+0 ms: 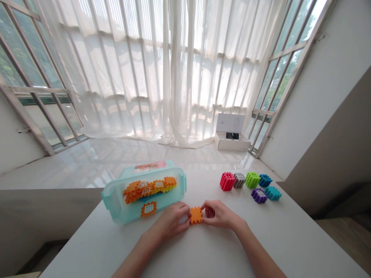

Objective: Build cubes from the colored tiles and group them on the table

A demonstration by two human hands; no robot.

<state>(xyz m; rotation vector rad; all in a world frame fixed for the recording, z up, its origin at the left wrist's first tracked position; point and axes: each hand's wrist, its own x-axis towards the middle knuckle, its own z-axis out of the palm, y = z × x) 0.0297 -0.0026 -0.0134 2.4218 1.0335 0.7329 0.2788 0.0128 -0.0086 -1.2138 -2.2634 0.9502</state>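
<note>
White table [203, 251], bright room, sheer curtains [162, 77] behind. The landmark is the teal box [111, 200], lying on its side with orange pieces inside. The orange tile [196, 215] is just right of the box's near right corner, low over the table; I cannot tell if it is lifted. It is roughly square, with no clear long axis. The left hand [172, 221] is on its left edge, between tile and box. The right hand [219, 214] is on its right edge, equally near. Both have fingers curled in, tips pinching the tile from opposite sides. The coloured cubes [251, 184] are farther right of the box, well apart from the hands.
</note>
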